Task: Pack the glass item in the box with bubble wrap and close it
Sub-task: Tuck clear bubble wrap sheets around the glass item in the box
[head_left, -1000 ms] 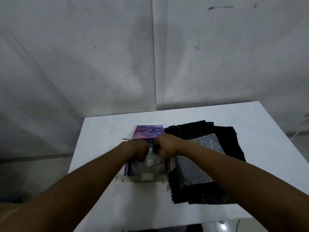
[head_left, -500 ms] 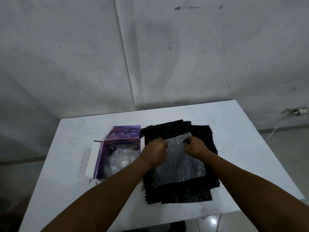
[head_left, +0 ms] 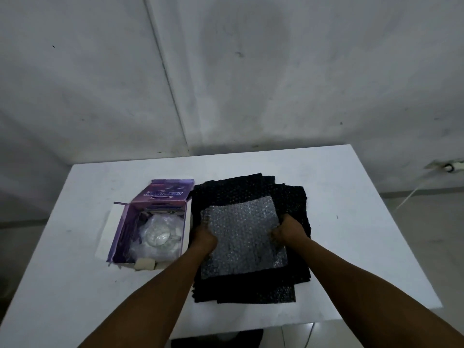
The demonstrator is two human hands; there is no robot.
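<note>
An open purple box (head_left: 125, 229) stands on the white table (head_left: 351, 197), left of centre, its lid flap tilted back. Inside lies the glass item (head_left: 159, 236), wrapped in clear bubble wrap. To the right, a clear bubble wrap sheet (head_left: 242, 237) lies on a stack of black bubble wrap sheets (head_left: 251, 189). My left hand (head_left: 203, 238) grips the clear sheet's left edge. My right hand (head_left: 288, 228) grips its right edge. Both fists are closed on the sheet.
A small white foam piece (head_left: 144, 263) sits at the box's near end. A grey wall rises behind the table. A white cable and plug (head_left: 449, 167) lie on the floor at the far right. The table's front edge is close to my arms.
Both hands left the box and moved right to the clear bubble wrap sheet. They slid from its far edge apart to its left and right sides. The view shifted right.
</note>
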